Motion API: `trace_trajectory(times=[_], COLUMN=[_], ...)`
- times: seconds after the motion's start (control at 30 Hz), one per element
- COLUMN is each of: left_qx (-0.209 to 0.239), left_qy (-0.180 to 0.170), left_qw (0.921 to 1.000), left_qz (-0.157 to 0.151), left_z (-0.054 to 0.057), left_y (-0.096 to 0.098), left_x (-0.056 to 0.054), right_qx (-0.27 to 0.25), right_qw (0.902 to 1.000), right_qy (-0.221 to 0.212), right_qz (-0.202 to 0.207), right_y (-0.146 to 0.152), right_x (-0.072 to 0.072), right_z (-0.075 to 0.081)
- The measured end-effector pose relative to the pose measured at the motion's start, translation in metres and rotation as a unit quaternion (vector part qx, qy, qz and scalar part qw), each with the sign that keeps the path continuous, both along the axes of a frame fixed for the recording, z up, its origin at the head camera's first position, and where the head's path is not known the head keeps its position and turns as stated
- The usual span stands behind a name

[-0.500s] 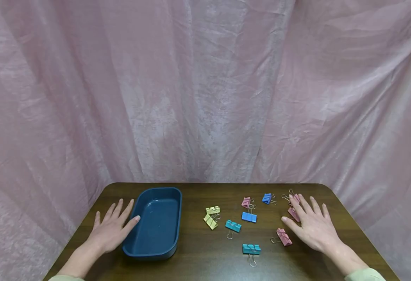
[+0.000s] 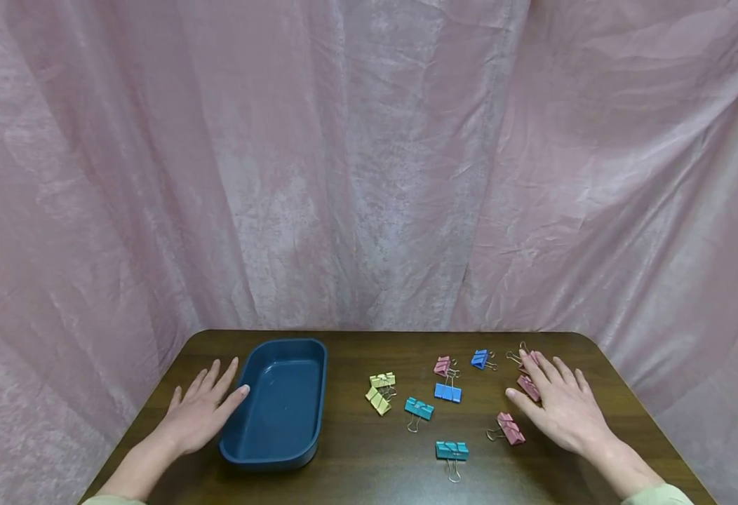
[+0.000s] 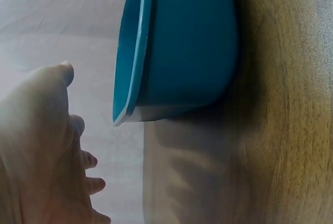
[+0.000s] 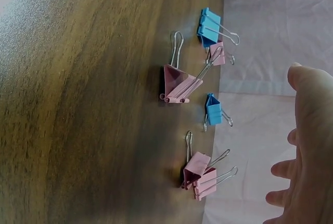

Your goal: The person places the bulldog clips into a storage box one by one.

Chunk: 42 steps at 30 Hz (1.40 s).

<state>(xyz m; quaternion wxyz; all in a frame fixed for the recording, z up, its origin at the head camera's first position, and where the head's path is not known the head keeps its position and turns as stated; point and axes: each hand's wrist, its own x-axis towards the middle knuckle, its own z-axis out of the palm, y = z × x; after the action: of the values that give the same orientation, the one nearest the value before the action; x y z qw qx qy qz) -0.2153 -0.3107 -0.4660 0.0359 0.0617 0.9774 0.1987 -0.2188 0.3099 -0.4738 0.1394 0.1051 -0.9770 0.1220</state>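
Observation:
My left hand (image 2: 195,417) hovers over the table's left side with fingers spread, its thumb above the edge of a dark blue rectangular tray (image 2: 274,463). The left wrist view has the hand apart from the tray's wall (image 3: 190,41). On the right, my right hand (image 2: 561,414) is held in the air, fingers spread and holding nothing. Pink binder clips lie closest to it, one (image 2: 511,429) beside the thumb and another (image 2: 529,388) partly behind the fingers. In the right wrist view these clips (image 4: 196,169) rest on the table, clear of the hand.
Between tray and right hand lie yellow binder clips (image 2: 378,400), teal ones (image 2: 419,409) (image 2: 452,450), blue ones (image 2: 447,392) (image 2: 479,359) and a pink one (image 2: 442,365). The brown wooden table (image 2: 369,484) has rounded far corners. Behind it hangs a pink curtain (image 2: 369,175).
The head view has shifted very slightly, and both hands keep nearly the same place and pose. Tray and clips stay where they were.

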Motion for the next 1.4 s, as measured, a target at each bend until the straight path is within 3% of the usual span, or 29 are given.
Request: trace_trajectory(times=[0.4, 0.63, 0.87, 1.23, 1.4], left_qx=[0.057, 0.113, 0.167, 0.22, 0.281], left_qy=[-0.055, -0.097, -0.133, -0.164, -0.202], left_qw=[0.9969, 0.9889, 0.9768, 0.9615, 0.9379], left_qz=[0.001, -0.005, -0.01, -0.013, 0.024], left_z=[0.007, 0.007, 0.009, 0.011, 0.008], left_y=[-0.003, -0.006, -0.008, -0.012, -0.015], left_x=[-0.001, -0.003, -0.007, -0.01, -0.008], right_qx=[-0.019, -0.029, -0.034, -0.054, -0.066], right_qw=[0.9997, 0.9992, 0.9991, 0.9973, 0.9962], right_qy=[0.007, 0.009, -0.003, -0.04, -0.045], right_qz=[0.014, 0.024, 0.024, 0.028, 0.036], right_y=[-0.004, -0.008, -0.012, -0.021, -0.023], right_x=[0.001, 0.002, 0.003, 0.006, 0.008], right_z=[0.004, 0.005, 0.009, 0.014, 0.014])
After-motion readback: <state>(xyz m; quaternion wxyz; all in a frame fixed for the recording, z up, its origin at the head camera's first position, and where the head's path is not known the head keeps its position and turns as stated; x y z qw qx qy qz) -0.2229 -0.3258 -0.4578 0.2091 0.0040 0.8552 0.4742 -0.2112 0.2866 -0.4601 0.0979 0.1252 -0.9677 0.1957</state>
